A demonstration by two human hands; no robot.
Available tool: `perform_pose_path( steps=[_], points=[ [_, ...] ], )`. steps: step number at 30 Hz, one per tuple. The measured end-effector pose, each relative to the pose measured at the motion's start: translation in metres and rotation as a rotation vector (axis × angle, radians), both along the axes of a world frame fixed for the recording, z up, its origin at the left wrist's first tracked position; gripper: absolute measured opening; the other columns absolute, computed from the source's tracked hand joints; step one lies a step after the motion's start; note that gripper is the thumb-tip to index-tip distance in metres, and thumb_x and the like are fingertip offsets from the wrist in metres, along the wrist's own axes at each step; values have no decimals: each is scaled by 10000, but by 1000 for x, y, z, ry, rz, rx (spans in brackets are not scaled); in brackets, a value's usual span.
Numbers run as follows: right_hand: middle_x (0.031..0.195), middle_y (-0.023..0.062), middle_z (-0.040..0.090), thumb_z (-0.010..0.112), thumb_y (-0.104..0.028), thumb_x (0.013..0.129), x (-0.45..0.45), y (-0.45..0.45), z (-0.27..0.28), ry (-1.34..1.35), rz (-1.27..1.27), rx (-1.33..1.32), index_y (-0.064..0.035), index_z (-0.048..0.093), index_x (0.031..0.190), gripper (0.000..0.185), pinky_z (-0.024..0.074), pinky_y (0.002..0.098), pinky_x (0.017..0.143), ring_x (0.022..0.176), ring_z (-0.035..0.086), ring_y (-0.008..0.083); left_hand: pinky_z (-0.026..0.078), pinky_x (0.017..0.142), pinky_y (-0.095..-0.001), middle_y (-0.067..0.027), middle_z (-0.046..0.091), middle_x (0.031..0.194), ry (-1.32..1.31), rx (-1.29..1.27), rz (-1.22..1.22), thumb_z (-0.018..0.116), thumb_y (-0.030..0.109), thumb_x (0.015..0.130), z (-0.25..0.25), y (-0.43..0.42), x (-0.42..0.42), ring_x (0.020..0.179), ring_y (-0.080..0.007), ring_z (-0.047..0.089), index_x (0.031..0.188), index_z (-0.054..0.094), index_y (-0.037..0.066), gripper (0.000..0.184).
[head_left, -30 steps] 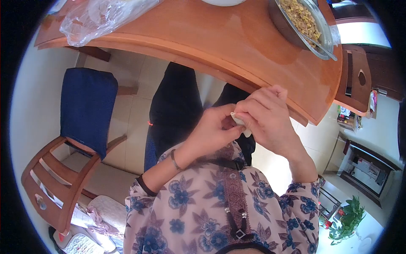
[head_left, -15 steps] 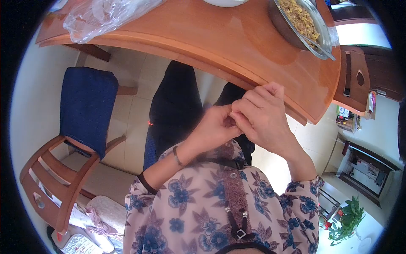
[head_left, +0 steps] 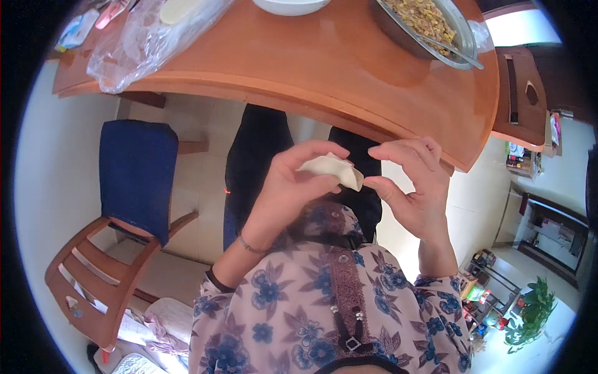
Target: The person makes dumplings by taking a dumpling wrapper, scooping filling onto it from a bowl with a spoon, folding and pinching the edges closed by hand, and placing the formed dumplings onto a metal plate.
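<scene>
A pale folded dough piece with a pleated edge is pinched between the thumb and fingers of my left hand, above my lap. Just right of it, my right hand has its thumb and fingers spread, the thumb tip close to or touching the dough's right end. On the table, a metal bowl holds a yellow-brown chopped filling with a spoon resting in it. A clear plastic bag lies at the upper left, with a pale round piece on or in it.
A white bowl stands at the table's far edge. On the left is a wooden chair with a dark blue cover. Another wooden chair stands at the table's right end. A green plant is at the lower right.
My right hand has opened and moved off to the right. The dough, hidden half a second ago, now shows in my left hand. The view has shifted, showing more of the table's left side.
</scene>
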State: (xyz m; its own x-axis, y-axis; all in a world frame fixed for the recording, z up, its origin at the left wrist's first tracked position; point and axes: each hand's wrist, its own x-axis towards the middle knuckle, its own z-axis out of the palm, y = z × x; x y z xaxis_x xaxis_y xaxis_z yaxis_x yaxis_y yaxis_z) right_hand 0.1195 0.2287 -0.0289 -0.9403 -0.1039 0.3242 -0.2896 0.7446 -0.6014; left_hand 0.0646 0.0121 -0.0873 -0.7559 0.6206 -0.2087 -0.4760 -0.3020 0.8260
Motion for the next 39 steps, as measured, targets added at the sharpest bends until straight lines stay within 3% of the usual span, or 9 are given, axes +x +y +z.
perform_pose_path(
  steps=[8,11,13,17,23,25,29,35,39],
  points=[
    [944,35,695,873,-343,734,16,-10,-16,-54,-66,-235,-115,682,1093,465,401,391,919,898,649,234,607,828,-295,-163,697,1142,15,25,46,712,1,882,13,7,6,1033,-203,697,1209,606,-20,344],
    [912,30,695,866,-324,752,18,-11,-20,-64,-63,-295,-110,691,1074,424,407,386,906,853,655,216,601,845,-298,-164,689,1155,28,1,76,709,-18,873,14,11,8,1035,-206,695,1209,601,-13,353],
    [883,18,696,851,-297,778,19,-13,-24,-45,-64,-320,-111,704,1052,363,412,380,897,809,658,198,583,837,-266,-102,700,1150,80,-8,119,610,-131,855,19,14,9,1047,-167,682,1163,628,14,341],
    [866,8,698,831,-251,796,20,-14,-27,-12,-101,-407,-114,713,1029,295,413,375,896,789,658,192,578,849,-261,-101,694,1169,126,-70,105,613,-127,855,22,17,10,1048,-159,677,1166,625,19,344],
    [880,1,699,814,-199,792,24,-6,-33,83,-131,-256,-147,731,1009,238,402,396,913,798,653,178,562,857,-252,-95,686,1189,100,-87,112,630,-117,858,23,22,12,1041,-139,668,1167,628,23,339],
    [880,-11,692,816,-181,787,25,-10,-36,131,-157,-226,-160,745,989,215,386,412,932,802,647,164,582,870,-284,-171,651,1230,188,-91,76,719,-27,881,18,19,10,1041,-177,669,1223,588,-11,366],
    [867,-21,674,816,-159,779,23,-13,-37,155,-178,-193,-169,755,965,196,373,418,944,794,635,160,590,851,-280,-165,660,1214,221,-123,108,740,-19,877,14,22,13,1031,-172,673,1213,600,-7,364],
    [851,-23,653,821,-144,761,18,-14,-39,158,-144,-103,-178,756,938,191,375,420,943,783,621,171,603,792,-275,-136,684,1150,230,-200,176,758,-4,880,10,22,13,971,-166,686,1123,651,-6,265],
    [867,-16,675,819,-147,765,17,-12,-40,88,-117,-184,-170,744,946,198,383,415,936,803,631,179,588,737,-258,-138,681,1120,219,-198,175,745,-12,887,7,22,12,917,-156,677,1069,674,-5,195]
  ],
)
